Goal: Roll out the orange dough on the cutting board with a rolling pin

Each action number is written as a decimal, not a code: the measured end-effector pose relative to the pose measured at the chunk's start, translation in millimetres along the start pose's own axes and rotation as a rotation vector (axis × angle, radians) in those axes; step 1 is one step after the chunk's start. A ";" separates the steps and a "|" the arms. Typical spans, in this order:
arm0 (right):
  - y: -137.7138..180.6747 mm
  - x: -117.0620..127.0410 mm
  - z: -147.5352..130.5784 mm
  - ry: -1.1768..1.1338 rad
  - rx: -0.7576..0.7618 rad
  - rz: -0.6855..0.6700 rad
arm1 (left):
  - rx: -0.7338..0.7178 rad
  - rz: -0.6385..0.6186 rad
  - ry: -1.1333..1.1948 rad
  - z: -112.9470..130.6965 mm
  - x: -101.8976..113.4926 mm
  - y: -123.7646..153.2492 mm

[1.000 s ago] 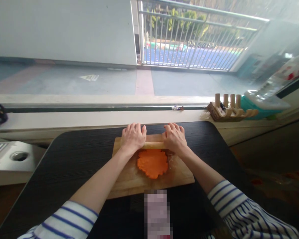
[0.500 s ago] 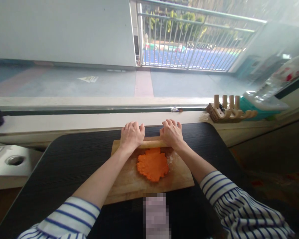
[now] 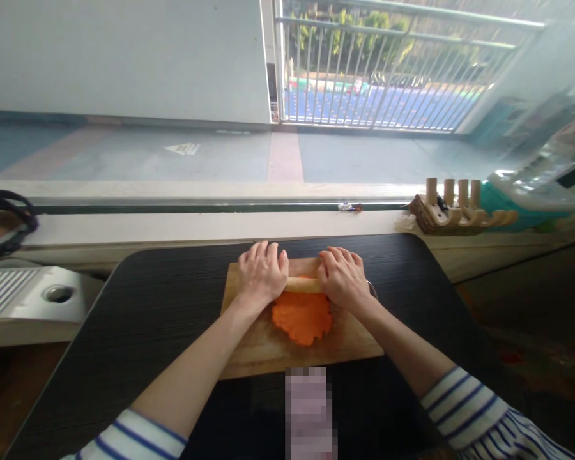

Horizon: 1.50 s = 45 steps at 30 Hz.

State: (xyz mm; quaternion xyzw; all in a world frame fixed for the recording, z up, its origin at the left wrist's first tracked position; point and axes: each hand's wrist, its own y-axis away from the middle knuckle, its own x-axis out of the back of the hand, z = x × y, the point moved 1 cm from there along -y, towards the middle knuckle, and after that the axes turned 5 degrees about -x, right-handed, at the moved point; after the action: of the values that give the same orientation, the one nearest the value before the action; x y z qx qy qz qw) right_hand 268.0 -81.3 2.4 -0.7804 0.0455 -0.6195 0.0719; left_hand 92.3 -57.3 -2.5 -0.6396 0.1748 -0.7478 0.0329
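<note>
A wooden rolling pin [image 3: 305, 285] lies crosswise over the far part of a flat orange sheet of dough [image 3: 303, 317]. The dough has an uneven, ragged edge, and a thin strip of it shows beyond the pin. Over the pin's left end is my left hand [image 3: 262, 271], closed on it with the palm down. My right hand [image 3: 344, 276] grips the other end the same way. Both ends of the pin are hidden under my hands. Beneath the dough is a wooden cutting board [image 3: 253, 358], set slightly askew.
The board rests on a black table [image 3: 163, 300] against a white window sill [image 3: 172, 227]. A wooden rack with pegs [image 3: 453, 211] and a teal container [image 3: 501, 199] stand on the sill at right. At left is a white appliance [image 3: 60, 294]; a pixelated patch covers the near middle.
My hands have drawn the rolling pin toward me, from the dough's far edge onto the dough. The whole view has shifted, so the surroundings sit further right.
</note>
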 end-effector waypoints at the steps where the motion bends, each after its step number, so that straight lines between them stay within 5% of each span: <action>1: -4.3 -0.6 0.5 -0.005 -0.012 -0.006 | 0.011 -0.006 0.005 -0.2 -0.6 -2.4; 9: -54.2 -1.1 0.9 0.016 -0.115 -0.072 | 0.069 -0.084 -0.005 -2.5 -1.8 -29.7; 19: -2.7 -0.5 -2.6 0.014 0.017 0.045 | 0.031 -0.013 0.058 -3.6 -6.0 -13.4; 30: -54.5 -5.7 2.2 0.013 -0.095 -0.065 | 0.094 -0.081 -0.001 -0.3 -1.2 -30.8; 45: 3.7 -1.8 0.9 0.061 0.007 -0.030 | -0.022 0.060 -0.058 9.5 6.4 16.1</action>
State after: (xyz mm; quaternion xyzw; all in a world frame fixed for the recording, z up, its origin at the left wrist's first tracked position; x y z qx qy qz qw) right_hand 268.5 -84.6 -0.2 -0.7615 0.0336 -0.6442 0.0638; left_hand 97.5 -76.2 -0.2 -0.6559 0.2012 -0.7256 0.0531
